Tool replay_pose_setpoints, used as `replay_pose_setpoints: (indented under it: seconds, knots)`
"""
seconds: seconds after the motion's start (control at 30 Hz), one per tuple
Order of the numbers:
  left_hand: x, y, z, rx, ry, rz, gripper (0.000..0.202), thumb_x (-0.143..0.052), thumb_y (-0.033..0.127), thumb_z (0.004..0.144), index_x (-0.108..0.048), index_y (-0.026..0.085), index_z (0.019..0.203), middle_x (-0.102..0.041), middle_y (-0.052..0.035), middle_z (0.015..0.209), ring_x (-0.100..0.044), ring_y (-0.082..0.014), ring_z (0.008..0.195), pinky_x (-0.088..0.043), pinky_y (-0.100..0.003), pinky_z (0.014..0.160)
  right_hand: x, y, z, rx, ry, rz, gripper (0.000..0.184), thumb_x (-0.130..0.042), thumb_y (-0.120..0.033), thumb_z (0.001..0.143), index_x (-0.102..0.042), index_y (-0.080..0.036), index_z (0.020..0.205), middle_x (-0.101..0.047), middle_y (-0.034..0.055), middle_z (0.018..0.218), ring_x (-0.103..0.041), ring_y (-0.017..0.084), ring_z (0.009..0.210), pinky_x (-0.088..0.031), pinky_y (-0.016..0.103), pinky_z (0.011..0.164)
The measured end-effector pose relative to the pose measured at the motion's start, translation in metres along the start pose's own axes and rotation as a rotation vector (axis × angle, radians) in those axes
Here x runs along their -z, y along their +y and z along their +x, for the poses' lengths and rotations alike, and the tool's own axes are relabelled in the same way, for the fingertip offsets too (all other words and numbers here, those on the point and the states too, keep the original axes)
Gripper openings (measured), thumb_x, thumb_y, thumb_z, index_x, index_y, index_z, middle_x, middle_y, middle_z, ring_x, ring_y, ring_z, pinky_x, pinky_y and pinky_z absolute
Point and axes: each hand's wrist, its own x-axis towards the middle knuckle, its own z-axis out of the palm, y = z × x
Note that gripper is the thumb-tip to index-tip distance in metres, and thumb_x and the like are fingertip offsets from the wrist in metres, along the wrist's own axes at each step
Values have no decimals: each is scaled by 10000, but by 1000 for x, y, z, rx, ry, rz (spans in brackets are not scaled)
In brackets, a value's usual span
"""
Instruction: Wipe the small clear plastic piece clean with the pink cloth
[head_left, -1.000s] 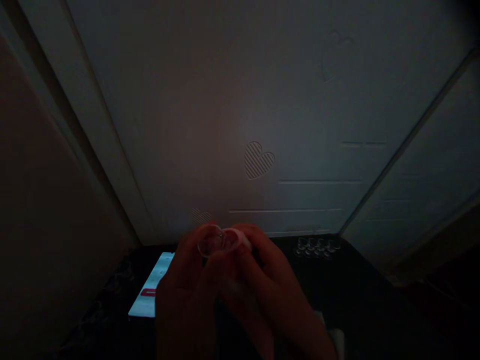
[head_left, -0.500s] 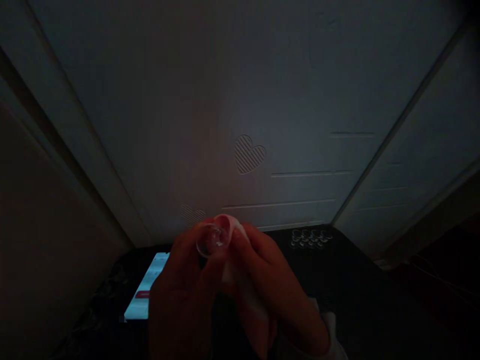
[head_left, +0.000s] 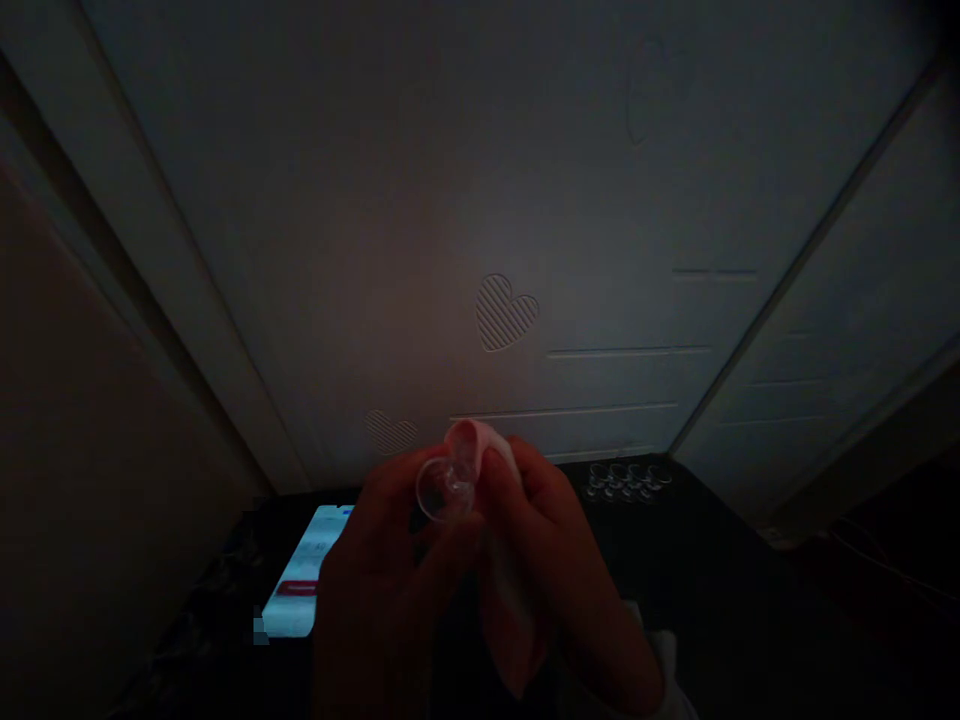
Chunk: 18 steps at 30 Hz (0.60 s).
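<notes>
The scene is very dark. My left hand [head_left: 382, 580] is closed around a small clear glass [head_left: 444, 488], held up in front of me. My right hand [head_left: 559, 565] grips a pale pink cloth [head_left: 472, 445] that pokes up behind the glass's rim and hangs down below my palm. Both hands touch at the glass, above a dark tabletop [head_left: 720, 590].
A lit phone [head_left: 307, 572] lies on the dark tabletop to the left of my hands. Several small clear glasses [head_left: 627, 478] stand in a cluster at the back right by the wall. A pale wall with embossed hearts [head_left: 505, 312] rises right behind the table.
The glass has turned in my left hand and the cloth's top has risen higher behind its rim. My hands have shifted slightly to the right.
</notes>
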Motion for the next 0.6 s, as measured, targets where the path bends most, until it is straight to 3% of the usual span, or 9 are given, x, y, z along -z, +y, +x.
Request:
replay_pose_setpoints:
  seconds: [0.3,0.5,0.6]
  knots:
    - [1,-2,1,-20,11,47,300,-681,284,558,-633,209,845,-654,-38,899,-579,-229,900,-482,-291,720,1,1,0,-22,-74,112,292,-394,-405,833,-566,-173,882,-552,11,737,-493,113,655,-389,216,564]
    - [0,-5,2,-60,167,60,380,-615,378,636,-591,238,988,-657,-22,891,-608,-217,827,-511,-327,688,0,3,0,-9,-57,154,287,-399,-407,830,-578,-191,892,-579,11,766,-496,113,652,-394,218,569]
    - [2,-3,4,-48,179,44,371,-600,376,652,-589,259,1004,-649,-15,901,-616,-205,795,-521,-307,666,0,3,0,-7,-28,165,275,-408,-409,825,-575,-195,872,-568,1,742,-483,106,633,-387,209,548]
